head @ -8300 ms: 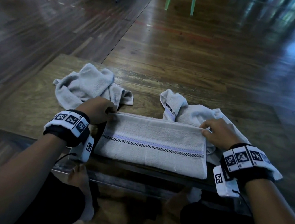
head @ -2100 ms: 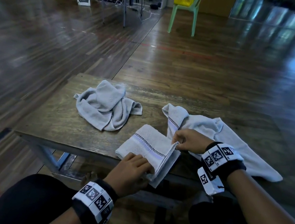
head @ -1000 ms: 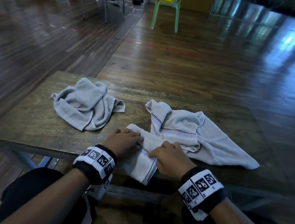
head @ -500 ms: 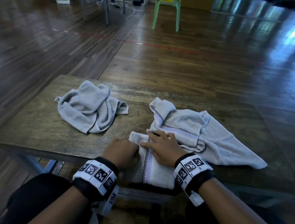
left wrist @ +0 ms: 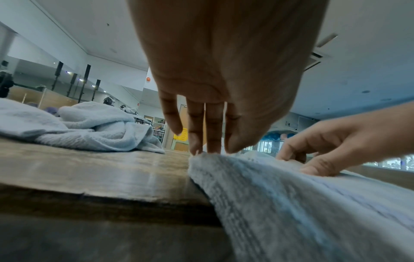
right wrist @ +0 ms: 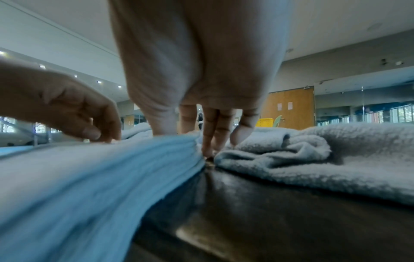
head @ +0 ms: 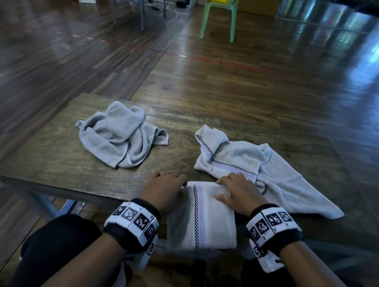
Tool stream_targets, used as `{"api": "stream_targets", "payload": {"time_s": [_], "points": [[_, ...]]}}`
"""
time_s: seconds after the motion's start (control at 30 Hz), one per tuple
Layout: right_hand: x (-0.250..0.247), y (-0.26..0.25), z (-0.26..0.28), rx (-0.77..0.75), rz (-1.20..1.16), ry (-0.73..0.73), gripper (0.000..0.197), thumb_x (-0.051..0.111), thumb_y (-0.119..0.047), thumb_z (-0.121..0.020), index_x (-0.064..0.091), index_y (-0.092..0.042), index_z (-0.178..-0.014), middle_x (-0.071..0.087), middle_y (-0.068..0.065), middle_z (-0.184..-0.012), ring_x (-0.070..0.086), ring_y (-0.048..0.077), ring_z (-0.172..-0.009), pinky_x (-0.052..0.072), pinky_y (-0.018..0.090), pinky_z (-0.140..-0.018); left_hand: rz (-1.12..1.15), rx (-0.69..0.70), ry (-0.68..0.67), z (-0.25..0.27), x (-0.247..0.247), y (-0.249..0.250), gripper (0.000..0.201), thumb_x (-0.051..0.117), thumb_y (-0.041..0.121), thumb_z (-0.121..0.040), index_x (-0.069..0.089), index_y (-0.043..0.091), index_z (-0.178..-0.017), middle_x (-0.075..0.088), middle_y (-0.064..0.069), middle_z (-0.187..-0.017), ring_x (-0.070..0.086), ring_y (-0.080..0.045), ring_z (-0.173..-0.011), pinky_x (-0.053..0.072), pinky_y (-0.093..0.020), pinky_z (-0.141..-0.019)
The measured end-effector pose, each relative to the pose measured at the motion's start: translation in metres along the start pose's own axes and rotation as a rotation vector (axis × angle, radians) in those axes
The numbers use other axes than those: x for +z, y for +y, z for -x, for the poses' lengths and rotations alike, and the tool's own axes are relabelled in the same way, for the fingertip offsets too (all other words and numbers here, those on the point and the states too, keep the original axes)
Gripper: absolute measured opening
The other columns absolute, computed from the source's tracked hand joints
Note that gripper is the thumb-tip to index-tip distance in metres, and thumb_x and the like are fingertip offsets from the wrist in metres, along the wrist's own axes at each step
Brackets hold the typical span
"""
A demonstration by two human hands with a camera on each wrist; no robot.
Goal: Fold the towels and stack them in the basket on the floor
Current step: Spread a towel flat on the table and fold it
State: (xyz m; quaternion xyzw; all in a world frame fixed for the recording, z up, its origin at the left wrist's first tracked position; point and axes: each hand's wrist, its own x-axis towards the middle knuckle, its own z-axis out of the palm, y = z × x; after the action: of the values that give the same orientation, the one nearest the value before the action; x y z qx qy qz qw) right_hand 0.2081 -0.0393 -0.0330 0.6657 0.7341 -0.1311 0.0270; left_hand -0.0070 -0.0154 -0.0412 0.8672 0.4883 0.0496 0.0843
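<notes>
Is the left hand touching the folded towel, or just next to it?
Touching. The left wrist view shows straight fingertips of the left hand resting on the far corner of the folded towel, with no gap between them.
</notes>
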Motion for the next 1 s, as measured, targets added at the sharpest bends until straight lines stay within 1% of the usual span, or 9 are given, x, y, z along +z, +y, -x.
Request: {"api": "stream_targets", "payload": {"time_s": [0.1, 0.23, 0.33, 0.5, 0.67, 0.73, 0.8, 0.87, 1.0], "points": [[-0.007, 0.003, -0.002, -0.004, -0.03, -0.047, 0.043, 0.057, -0.043, -0.087, 0.049, -0.026, -0.126, 0.047, -0.001, -0.128, 0.039, 0.018, -0.122, 0.035, 0.036, -0.097, -0.03, -0.001, -0.028, -0.002, 0.002, -0.001, 0.027, 0.043, 0.028, -0.093, 0.053, 0.024, -0.118, 0.051, 0.004, -0.128, 0.043, -0.02, -0.121, 0.031, -0.037, -0.096], [-0.011, 0.005, -0.007, -0.008, -0.043, -0.081, 0.035, 0.057, -0.038, -0.088, 0.053, -0.025, -0.12, 0.05, -0.001, -0.122, 0.045, 0.017, -0.115, 0.037, 0.034, -0.094, 0.037, -0.034, -0.08, -0.011, 0.0, -0.003, 0.017, 0.051, 0.02, -0.087, 0.064, 0.023, -0.097, 0.061, 0.0, -0.11, 0.056, -0.023, -0.103, 0.04, -0.034, -0.085], [-0.012, 0.006, -0.008, -0.002, -0.081, -0.101, 0.029, 0.057, -0.035, -0.089, 0.053, -0.024, -0.115, 0.052, -0.002, -0.121, 0.051, 0.017, -0.108, 0.041, 0.034, -0.092, 0.131, -0.098, -0.096, -0.016, -0.005, -0.004, 0.016, 0.054, 0.014, -0.085, 0.067, 0.018, -0.094, 0.066, -0.006, -0.102, 0.061, -0.027, -0.094, 0.049, -0.033, -0.077], [-0.014, 0.012, -0.012, 0.004, -0.137, -0.091, 0.015, 0.053, -0.033, -0.09, 0.052, -0.026, -0.103, 0.059, -0.003, -0.112, 0.056, 0.017, -0.098, 0.046, 0.037, -0.087, 0.136, -0.118, -0.09, -0.018, -0.009, -0.001, 0.015, 0.053, 0.015, -0.087, 0.061, 0.015, -0.101, 0.061, -0.011, -0.105, 0.058, -0.03, -0.095, 0.045, -0.032, -0.073], [-0.014, 0.015, -0.012, 0.018, -0.187, -0.075, 0.01, 0.053, -0.03, -0.09, 0.049, -0.026, -0.099, 0.058, -0.004, -0.106, 0.056, 0.017, -0.094, 0.047, 0.036, -0.082, 0.145, -0.123, -0.062, -0.02, -0.006, -0.001, 0.016, 0.048, 0.017, -0.089, 0.054, 0.017, -0.104, 0.062, -0.012, -0.105, 0.059, -0.032, -0.092, 0.045, -0.033, -0.069], [-0.013, 0.015, -0.012, 0.039, -0.212, -0.073, 0.015, 0.053, -0.027, -0.089, 0.049, -0.027, -0.103, 0.058, -0.004, -0.113, 0.056, 0.016, -0.098, 0.047, 0.036, -0.084, 0.125, -0.129, -0.046, -0.021, -0.004, -0.001, 0.015, 0.048, 0.018, -0.089, 0.053, 0.019, -0.103, 0.063, -0.011, -0.104, 0.059, -0.032, -0.092, 0.042, -0.032, -0.067], [-0.013, 0.014, -0.013, 0.059, -0.224, -0.094, 0.032, 0.052, -0.024, -0.089, 0.047, -0.026, -0.121, 0.055, -0.002, -0.123, 0.055, 0.018, -0.109, 0.046, 0.037, -0.09, 0.095, -0.131, -0.051, -0.021, -0.002, 0.0, 0.016, 0.049, 0.018, -0.088, 0.052, 0.02, -0.104, 0.063, -0.01, -0.104, 0.06, -0.031, -0.092, 0.044, -0.034, -0.069], [-0.014, 0.013, -0.016, 0.059, -0.203, -0.125, 0.041, 0.052, -0.022, -0.088, 0.046, -0.022, -0.128, 0.051, 0.0, -0.129, 0.052, 0.019, -0.115, 0.044, 0.038, -0.096, 0.075, -0.128, -0.064, -0.021, -0.001, 0.001, 0.017, 0.05, 0.018, -0.087, 0.053, 0.02, -0.103, 0.063, -0.009, -0.105, 0.06, -0.031, -0.093, 0.046, -0.036, -0.072], [-0.011, 0.01, -0.02, 0.032, -0.188, -0.167, 0.022, 0.054, -0.019, -0.084, 0.057, -0.021, -0.106, 0.055, 0.003, -0.115, 0.053, 0.018, -0.101, 0.047, 0.035, -0.089, 0.043, -0.107, -0.066, -0.022, -0.001, 0.002, 0.016, 0.05, 0.019, -0.088, 0.051, 0.018, -0.103, 0.063, -0.009, -0.104, 0.059, -0.031, -0.092, 0.044, -0.035, -0.069]]}}
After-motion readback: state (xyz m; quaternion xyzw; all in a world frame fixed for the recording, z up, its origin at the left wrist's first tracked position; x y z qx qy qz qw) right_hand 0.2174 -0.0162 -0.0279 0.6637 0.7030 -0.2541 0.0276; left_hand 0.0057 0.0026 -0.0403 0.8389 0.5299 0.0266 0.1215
